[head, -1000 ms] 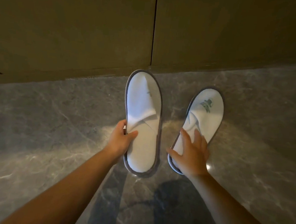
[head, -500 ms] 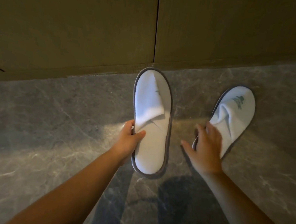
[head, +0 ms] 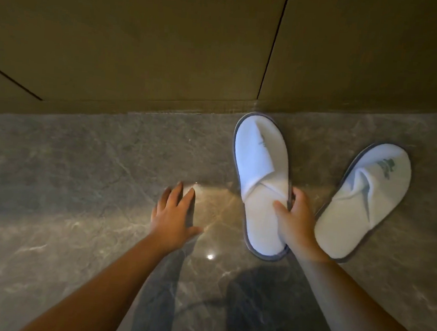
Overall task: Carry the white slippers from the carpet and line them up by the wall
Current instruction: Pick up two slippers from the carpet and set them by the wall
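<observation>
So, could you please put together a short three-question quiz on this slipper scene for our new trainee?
1. True or false: the left hand is gripping a slipper.
2. Which slipper does the right hand hold? A) the straight slipper pointing at the wall; B) the angled slipper with the green logo; C) neither.
3. Fill in: both slippers lie on the grey marble ____.

Key
1. False: it is spread open above the bare floor, away from both slippers.
2. A: thumb on the insole, fingers round its right edge.
3. floor.
</observation>
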The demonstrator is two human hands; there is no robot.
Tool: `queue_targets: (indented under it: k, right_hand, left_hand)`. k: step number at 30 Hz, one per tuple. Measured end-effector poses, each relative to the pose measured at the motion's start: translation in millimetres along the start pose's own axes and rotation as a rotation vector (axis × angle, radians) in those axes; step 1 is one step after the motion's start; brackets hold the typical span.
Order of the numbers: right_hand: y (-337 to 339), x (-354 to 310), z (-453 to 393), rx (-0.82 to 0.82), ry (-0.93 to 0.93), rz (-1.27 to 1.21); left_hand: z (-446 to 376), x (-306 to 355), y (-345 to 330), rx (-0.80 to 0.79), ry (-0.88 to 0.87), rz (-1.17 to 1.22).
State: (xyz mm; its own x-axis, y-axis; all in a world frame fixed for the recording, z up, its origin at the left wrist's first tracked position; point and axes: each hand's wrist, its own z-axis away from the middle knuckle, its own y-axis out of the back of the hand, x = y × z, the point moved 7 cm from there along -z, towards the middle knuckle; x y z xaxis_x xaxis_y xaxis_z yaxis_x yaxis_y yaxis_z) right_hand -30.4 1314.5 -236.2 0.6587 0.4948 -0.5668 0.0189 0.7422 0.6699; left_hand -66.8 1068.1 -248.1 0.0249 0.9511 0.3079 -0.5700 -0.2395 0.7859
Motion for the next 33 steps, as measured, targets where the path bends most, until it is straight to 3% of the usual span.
queue_targets:
  k: [4,9,22,26,33]
  right_hand:
    - [0,-14,11,0.140,0.120,0.236]
    - [-38,-8,37,-0.071,0.141,0.446]
    - [-36,-20,34,-0.002,0.139,0.445]
    - [0,-31,43,-0.019,0.137,0.380]
    - [114,-8,80,0.083,-0.110,0.227]
  left_hand:
    - [4,-2,-8,-0.022,-0.038,-0.111]
    - [3,-2,-8,-0.022,-0.041,-0.137]
    - [5,4,-2,-0.050,-0.054,-0.118]
    - [3,27,13,-0.037,-0.082,-0.007]
    - [25,120,19,-0.152,-0.386,-0.007]
